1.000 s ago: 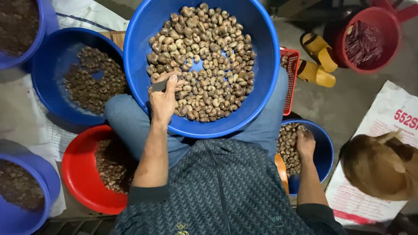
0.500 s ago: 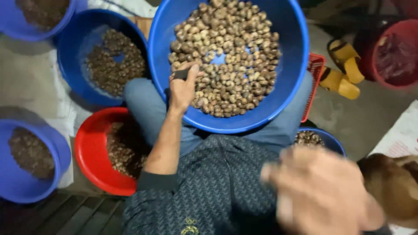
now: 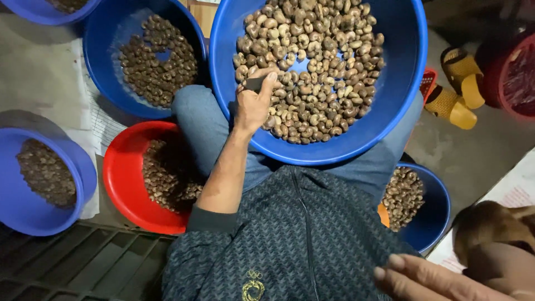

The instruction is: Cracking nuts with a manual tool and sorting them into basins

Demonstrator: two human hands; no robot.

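Cashew nuts (image 3: pixel 317 72) fill the big blue basin (image 3: pixel 401 106) that rests on the person's lap, and this basin serves as the landmark for everything else. Inside it, at its near-left edge, the left hand (image 3: pixel 253 103) lies on the nuts with its fingers curled shut around a small dark tool (image 3: pixel 255 83), thumb pressed along the top. Well below the basin, at the bottom edge of the view, the right hand (image 3: pixel 429 278) shows only partly, fingers stretched out and loosely open, holding nothing that can be seen. Left of the basin and touching its rim sits a second blue basin (image 3: pixel 111 83) with darker nuts. Below and to the left, beside the knee, lies a red basin (image 3: pixel 125 184) also holding nuts. Just under the big basin's right side, a smaller blue bowl (image 3: pixel 432 214) carries paler nuts. Right of the basin stand yellow sandals (image 3: pixel 460 86) on the floor.
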